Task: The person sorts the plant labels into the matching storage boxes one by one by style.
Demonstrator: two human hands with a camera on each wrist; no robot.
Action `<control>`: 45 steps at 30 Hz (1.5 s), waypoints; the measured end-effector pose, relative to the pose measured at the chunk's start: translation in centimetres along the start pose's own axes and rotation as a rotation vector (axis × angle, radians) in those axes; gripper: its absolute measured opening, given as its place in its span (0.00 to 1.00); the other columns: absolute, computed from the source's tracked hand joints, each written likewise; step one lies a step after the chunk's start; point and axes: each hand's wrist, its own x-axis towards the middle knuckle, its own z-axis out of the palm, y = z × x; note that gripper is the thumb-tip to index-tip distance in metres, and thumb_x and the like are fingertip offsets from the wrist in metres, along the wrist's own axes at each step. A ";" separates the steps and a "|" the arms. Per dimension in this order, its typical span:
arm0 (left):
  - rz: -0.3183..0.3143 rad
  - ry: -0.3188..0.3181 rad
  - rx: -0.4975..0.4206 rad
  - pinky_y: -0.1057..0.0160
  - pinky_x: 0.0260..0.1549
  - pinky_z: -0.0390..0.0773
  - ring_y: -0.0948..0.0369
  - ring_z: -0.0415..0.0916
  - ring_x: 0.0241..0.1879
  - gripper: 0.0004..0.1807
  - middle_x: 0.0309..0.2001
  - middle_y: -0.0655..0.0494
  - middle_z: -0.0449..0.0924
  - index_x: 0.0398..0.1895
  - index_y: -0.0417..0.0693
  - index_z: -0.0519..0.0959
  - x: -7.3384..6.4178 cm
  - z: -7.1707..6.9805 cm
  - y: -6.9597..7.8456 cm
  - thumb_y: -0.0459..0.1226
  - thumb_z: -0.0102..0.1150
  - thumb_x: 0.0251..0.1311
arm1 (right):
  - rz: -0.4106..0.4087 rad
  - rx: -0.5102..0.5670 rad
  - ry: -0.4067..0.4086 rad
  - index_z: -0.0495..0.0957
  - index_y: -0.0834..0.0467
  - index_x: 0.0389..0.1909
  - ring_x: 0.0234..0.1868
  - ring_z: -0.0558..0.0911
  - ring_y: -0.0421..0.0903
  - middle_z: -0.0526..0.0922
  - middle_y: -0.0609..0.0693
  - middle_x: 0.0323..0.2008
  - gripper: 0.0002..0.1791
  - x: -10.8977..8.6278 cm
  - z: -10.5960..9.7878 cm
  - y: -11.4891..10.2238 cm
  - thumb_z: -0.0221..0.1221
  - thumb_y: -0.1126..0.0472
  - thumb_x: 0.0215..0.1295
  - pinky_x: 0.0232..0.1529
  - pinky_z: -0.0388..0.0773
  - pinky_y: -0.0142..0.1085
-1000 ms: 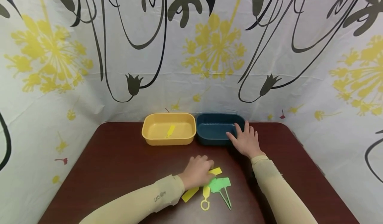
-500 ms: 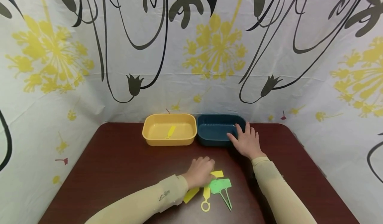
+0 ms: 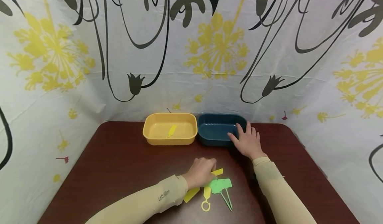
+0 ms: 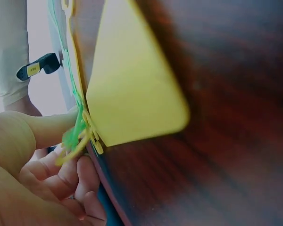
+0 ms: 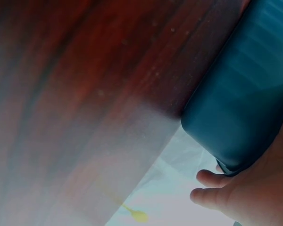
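Over the pile on the table, my left hand [image 3: 201,172] has curled fingers and pinches a yellow plastic tag [image 3: 217,172]. In the left wrist view a yellow loop and a green tag [image 4: 71,136] show between thumb and fingers; overlap hides exactly where the pinch lies. Beside the hand lie a yellow ring tag [image 3: 206,197], green stake-like tags [image 3: 220,185] and another yellow tag [image 3: 191,194], partly under the wrist. My right hand [image 3: 248,144], fingers spread and fairly straight, rests on the right end of the dark blue tray [image 3: 216,143].
Left of the blue tray, touching or nearly so, stands a yellow tray [image 3: 169,142] with one yellow tag [image 3: 172,131] inside. Both trays are at the back edge of the dark red-brown table [image 3: 119,164], against a patterned cloth [image 3: 215,94].
My left hand has shifted slightly right and its fingers have curled in more. The yellow tag by its fingertips has tilted. The right hand stays on the blue tray.
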 end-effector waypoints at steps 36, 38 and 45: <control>0.049 0.145 0.036 0.60 0.34 0.64 0.63 0.65 0.27 0.12 0.21 0.68 0.69 0.23 0.58 0.78 -1.6 -4.3 0.9 0.42 0.66 0.65 | -0.001 0.003 -0.002 0.56 0.59 0.78 0.71 0.49 0.77 0.41 0.74 0.76 0.47 -0.1 -0.2 -0.4 0.44 0.29 0.72 0.65 0.43 0.72; 0.045 0.146 0.033 0.59 0.34 0.64 0.63 0.65 0.27 0.12 0.21 0.67 0.68 0.24 0.58 0.78 -1.7 -4.6 0.8 0.42 0.66 0.66 | -0.001 0.005 -0.005 0.56 0.59 0.78 0.71 0.49 0.77 0.40 0.74 0.76 0.47 -0.1 -0.2 -0.5 0.44 0.29 0.72 0.66 0.43 0.72; 0.057 0.183 0.010 0.60 0.34 0.66 0.63 0.66 0.28 0.07 0.21 0.68 0.69 0.29 0.58 0.82 -1.9 -5.8 0.3 0.43 0.66 0.65 | 0.000 -0.015 -0.015 0.56 0.59 0.78 0.71 0.49 0.78 0.40 0.75 0.76 0.48 -0.1 0.0 -0.2 0.41 0.27 0.72 0.66 0.43 0.72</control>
